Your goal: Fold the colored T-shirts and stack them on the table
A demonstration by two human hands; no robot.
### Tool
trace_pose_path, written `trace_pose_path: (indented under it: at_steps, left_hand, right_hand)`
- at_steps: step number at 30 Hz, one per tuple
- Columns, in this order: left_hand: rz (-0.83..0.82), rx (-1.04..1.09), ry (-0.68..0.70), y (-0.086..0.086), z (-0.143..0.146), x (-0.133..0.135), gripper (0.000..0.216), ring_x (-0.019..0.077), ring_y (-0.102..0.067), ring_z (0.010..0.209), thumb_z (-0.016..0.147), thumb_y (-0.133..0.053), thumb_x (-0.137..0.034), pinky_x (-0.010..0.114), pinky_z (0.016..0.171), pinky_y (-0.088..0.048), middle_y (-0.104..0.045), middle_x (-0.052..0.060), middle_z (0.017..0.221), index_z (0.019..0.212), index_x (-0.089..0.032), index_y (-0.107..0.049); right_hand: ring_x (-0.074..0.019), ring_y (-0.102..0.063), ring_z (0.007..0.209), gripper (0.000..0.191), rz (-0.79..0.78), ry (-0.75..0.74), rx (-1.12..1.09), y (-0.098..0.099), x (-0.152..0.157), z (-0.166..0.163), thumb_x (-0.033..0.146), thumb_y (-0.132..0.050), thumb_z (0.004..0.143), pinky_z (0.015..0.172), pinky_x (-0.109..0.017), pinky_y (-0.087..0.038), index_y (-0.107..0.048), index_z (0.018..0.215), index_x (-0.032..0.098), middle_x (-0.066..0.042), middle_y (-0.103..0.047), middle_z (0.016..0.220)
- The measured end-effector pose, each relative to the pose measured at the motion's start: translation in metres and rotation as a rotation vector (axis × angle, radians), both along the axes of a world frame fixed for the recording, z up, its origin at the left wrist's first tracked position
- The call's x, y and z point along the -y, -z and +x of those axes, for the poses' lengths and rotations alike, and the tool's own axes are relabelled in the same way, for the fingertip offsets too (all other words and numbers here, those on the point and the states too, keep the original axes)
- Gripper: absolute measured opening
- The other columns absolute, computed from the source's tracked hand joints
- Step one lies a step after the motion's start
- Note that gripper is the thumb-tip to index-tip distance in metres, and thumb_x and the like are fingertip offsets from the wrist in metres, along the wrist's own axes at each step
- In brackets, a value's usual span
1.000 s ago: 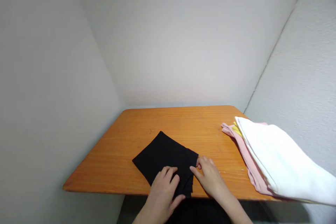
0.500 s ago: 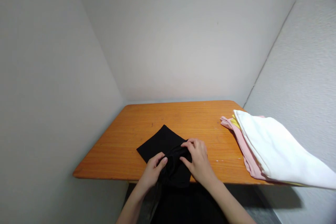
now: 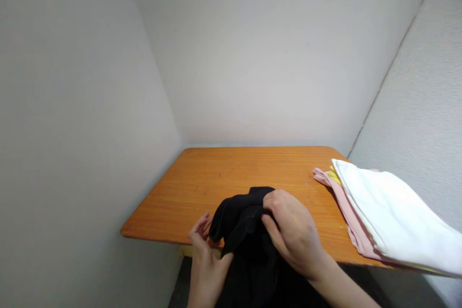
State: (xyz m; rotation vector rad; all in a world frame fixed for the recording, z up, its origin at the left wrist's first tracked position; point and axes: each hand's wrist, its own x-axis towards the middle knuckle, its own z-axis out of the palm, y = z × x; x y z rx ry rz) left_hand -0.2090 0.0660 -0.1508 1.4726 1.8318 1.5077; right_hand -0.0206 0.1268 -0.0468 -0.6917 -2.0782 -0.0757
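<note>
A piece of black clothing (image 3: 240, 216), its exact kind unclear, is bunched up over the near edge of the wooden table. My right hand (image 3: 290, 228) grips its upper right part, with the fingers curled into the fabric and the thumb below. At the garment's left side is my left hand (image 3: 207, 260), fingers stretched and apart. Its fingertips are beside a hanging fold, and the thumb lies against the lower cloth. The garment's lower part merges with dark fabric near my body, so where it ends is hidden.
On the right of the wooden table (image 3: 169, 202) lies a pile of folded cloths: a white one (image 3: 393, 211) on top, with pink (image 3: 355, 228) and yellow (image 3: 335, 176) ones under it. The white one overhangs the near edge. Pale walls (image 3: 245, 57) enclose the table.
The black garment has come up off the tabletop and is now gathered at the edge. My right hand has closed on it; my left hand has loosened and spread. The view has shifted slightly.
</note>
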Motion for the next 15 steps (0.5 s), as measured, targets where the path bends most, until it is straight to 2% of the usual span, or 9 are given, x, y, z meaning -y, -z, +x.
trace_pose_path:
  at_steps: [1,3,4,6,8,10,11,13,15]
  left_hand:
    - [-0.115,0.028,0.109,-0.003,-0.005,0.004,0.058,0.0264,-0.056,0.117,0.074,-0.065,-0.025,0.043,0.099,-0.045,-0.054,0.014,0.127,0.125,-0.022,-0.037]
    - [-0.325,-0.027,0.345,-0.017,-0.017,0.013,0.035,0.0217,-0.064,0.099,0.071,-0.057,-0.015,0.033,0.09,-0.048,-0.066,0.006,0.105,0.105,-0.021,-0.055]
    - [-0.404,-0.088,0.419,-0.028,-0.024,0.017,0.026,0.0205,-0.066,0.092,0.07,-0.054,-0.013,0.03,0.083,-0.048,-0.068,0.004,0.095,0.094,-0.02,-0.06]
    - [-0.479,-0.202,0.459,-0.055,-0.038,0.018,0.015,0.0198,-0.065,0.082,0.071,-0.051,-0.014,0.027,0.073,-0.046,-0.069,0.002,0.082,0.08,-0.02,-0.062]
    - [-0.411,-0.268,0.393,-0.088,-0.051,0.008,0.015,0.0195,-0.064,0.08,0.076,-0.048,-0.02,0.026,0.071,-0.043,-0.068,0.002,0.081,0.082,-0.019,-0.063]
    - [-0.233,-0.264,0.334,-0.123,-0.062,-0.01,0.017,0.018,-0.061,0.079,0.08,-0.046,-0.024,0.025,0.072,-0.042,-0.065,0.002,0.081,0.087,-0.019,-0.06]
    - [-0.158,-0.231,0.35,-0.139,-0.066,-0.021,0.015,0.0168,-0.058,0.077,0.081,-0.046,-0.026,0.024,0.07,-0.041,-0.062,0.001,0.079,0.086,-0.018,-0.058]
    - [-0.102,-0.144,0.487,-0.168,-0.069,-0.037,0.014,0.0142,-0.053,0.069,0.082,-0.049,-0.032,0.022,0.065,-0.04,-0.056,-0.002,0.073,0.081,-0.019,-0.053]
    - [-0.189,-0.175,0.723,-0.189,-0.069,-0.046,0.022,0.0127,-0.05,0.066,0.081,-0.056,-0.038,0.02,0.061,-0.039,-0.053,-0.003,0.07,0.075,-0.018,-0.051]
  right_hand:
    - [-0.0208,-0.051,0.081,0.011,0.023,0.003,0.023,-0.007,0.002,0.008,0.01,-0.043,0.094,0.072,-0.034,-0.04,-0.05,0.093,0.017,-0.006,-0.056,0.086]
    - [-0.0218,-0.051,0.083,0.01,0.055,0.036,0.086,-0.017,0.002,0.024,0.009,-0.044,0.093,0.073,-0.035,-0.039,-0.051,0.095,0.016,-0.007,-0.055,0.088]
    - [-0.0224,-0.051,0.084,0.01,0.077,0.063,0.12,-0.022,0.001,0.03,0.009,-0.045,0.093,0.073,-0.035,-0.039,-0.051,0.095,0.016,-0.008,-0.055,0.088]
    - [-0.0232,-0.052,0.084,0.009,0.121,0.117,0.191,-0.033,-0.003,0.041,0.01,-0.044,0.094,0.072,-0.035,-0.038,-0.051,0.093,0.017,-0.008,-0.055,0.088]
    - [-0.0227,-0.052,0.08,0.008,0.142,0.157,0.246,-0.046,-0.009,0.048,0.014,-0.044,0.095,0.07,-0.034,-0.037,-0.05,0.091,0.018,-0.007,-0.055,0.084]
    - [-0.021,-0.052,0.076,0.008,0.13,0.173,0.246,-0.062,-0.014,0.053,0.019,-0.045,0.096,0.068,-0.033,-0.038,-0.05,0.091,0.019,-0.005,-0.055,0.082]
    - [-0.0198,-0.053,0.074,0.007,0.105,0.171,0.22,-0.07,-0.016,0.056,0.02,-0.045,0.096,0.067,-0.032,-0.038,-0.05,0.091,0.019,-0.004,-0.055,0.081]
    - [-0.0169,-0.053,0.068,0.004,0.003,0.164,0.137,-0.088,-0.02,0.062,0.021,-0.046,0.095,0.063,-0.03,-0.039,-0.049,0.092,0.02,-0.002,-0.056,0.078]
    - [-0.0144,-0.052,0.062,0.006,-0.156,0.158,0.066,-0.106,-0.024,0.069,0.025,-0.047,0.095,0.058,-0.028,-0.038,-0.048,0.09,0.022,0.001,-0.056,0.073]
